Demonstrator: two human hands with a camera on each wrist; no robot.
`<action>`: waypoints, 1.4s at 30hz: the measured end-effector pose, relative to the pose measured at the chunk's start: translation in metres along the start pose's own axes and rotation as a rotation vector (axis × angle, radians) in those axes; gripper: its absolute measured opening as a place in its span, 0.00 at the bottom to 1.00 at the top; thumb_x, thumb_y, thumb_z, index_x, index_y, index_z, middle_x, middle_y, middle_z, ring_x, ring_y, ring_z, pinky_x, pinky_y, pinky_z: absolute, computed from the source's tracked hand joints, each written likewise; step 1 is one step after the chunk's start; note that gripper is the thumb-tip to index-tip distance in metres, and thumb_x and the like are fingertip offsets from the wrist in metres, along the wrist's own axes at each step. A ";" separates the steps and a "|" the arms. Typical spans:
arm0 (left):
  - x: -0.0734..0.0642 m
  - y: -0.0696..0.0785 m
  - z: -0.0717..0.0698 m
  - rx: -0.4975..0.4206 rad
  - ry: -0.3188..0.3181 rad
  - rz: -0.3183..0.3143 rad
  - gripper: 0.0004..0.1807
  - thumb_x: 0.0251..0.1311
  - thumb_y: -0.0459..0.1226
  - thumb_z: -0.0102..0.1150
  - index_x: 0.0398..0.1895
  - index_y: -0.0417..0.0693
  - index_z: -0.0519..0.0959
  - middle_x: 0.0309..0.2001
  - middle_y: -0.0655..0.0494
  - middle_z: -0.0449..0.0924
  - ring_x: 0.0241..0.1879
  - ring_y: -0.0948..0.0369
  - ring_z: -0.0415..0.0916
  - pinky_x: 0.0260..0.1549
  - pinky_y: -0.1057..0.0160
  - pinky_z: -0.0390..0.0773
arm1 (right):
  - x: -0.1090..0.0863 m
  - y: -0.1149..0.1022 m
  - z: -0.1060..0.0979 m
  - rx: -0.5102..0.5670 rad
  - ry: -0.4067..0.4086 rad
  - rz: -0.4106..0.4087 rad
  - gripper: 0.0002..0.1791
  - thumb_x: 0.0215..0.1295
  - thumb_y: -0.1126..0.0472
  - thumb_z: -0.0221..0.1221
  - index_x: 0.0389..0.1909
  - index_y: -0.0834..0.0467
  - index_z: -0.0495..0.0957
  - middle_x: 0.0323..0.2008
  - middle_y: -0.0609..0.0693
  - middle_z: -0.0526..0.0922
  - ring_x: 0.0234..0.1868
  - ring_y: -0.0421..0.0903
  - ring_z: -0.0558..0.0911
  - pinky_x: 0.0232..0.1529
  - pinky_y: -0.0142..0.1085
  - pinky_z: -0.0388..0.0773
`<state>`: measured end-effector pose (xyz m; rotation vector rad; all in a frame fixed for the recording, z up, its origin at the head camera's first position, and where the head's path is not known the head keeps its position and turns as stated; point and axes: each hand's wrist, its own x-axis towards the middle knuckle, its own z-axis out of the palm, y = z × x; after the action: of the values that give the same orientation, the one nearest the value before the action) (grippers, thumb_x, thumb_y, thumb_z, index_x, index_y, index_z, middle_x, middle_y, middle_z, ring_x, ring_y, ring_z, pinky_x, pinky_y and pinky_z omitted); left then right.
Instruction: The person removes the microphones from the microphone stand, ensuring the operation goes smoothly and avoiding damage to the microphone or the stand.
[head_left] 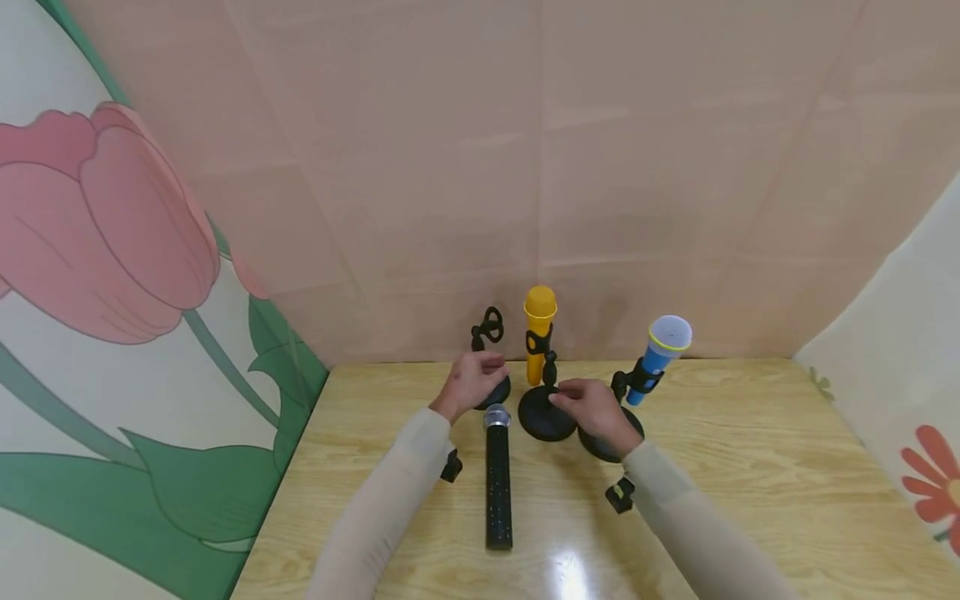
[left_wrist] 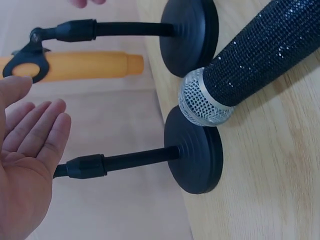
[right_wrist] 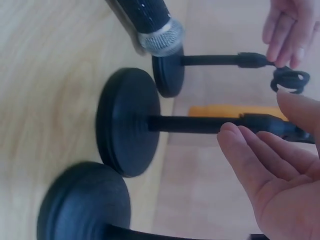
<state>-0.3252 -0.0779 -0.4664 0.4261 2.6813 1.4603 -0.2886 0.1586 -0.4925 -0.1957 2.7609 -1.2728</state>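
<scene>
My left hand is beside the left black microphone stand, whose ring clip has no microphone in it. The fingers are extended and hold nothing; contact with the pole cannot be told. My right hand is by the pole of the middle stand, fingers fairly straight, gripping nothing. That stand's clip carries a yellow microphone, head up. Between my forearms lies a glittery black microphone with a silver mesh head, pointing at the stands.
At the right, a third stand holds a blue microphone, tilted, with a white top. Behind the wooden table hangs a pinkish cloth. A tulip-patterned panel borders the left. Small black blocks sit near both wrists.
</scene>
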 end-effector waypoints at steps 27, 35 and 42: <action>0.007 0.026 0.021 -0.070 -0.010 0.052 0.19 0.66 0.37 0.65 0.58 0.41 0.81 0.54 0.48 0.83 0.48 0.59 0.84 0.44 0.64 0.83 | 0.017 -0.022 -0.033 0.019 0.127 -0.149 0.22 0.73 0.62 0.59 0.60 0.73 0.74 0.54 0.69 0.80 0.52 0.63 0.82 0.53 0.55 0.79; 0.010 0.027 0.027 -0.069 -0.003 0.071 0.20 0.64 0.38 0.66 0.57 0.41 0.81 0.52 0.49 0.85 0.46 0.61 0.84 0.43 0.66 0.83 | 0.022 -0.022 -0.033 0.015 0.143 -0.179 0.20 0.72 0.64 0.59 0.59 0.73 0.75 0.54 0.68 0.81 0.51 0.63 0.82 0.52 0.54 0.79; 0.012 0.027 0.032 -0.052 0.014 0.099 0.19 0.64 0.36 0.66 0.56 0.39 0.81 0.51 0.48 0.85 0.45 0.61 0.84 0.42 0.68 0.82 | 0.025 -0.020 -0.034 0.024 0.137 -0.176 0.19 0.73 0.64 0.58 0.58 0.72 0.76 0.54 0.68 0.81 0.52 0.63 0.82 0.53 0.55 0.78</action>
<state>-0.3248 -0.0348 -0.4604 0.5543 2.6619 1.5609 -0.3168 0.1670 -0.4563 -0.3702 2.8973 -1.4089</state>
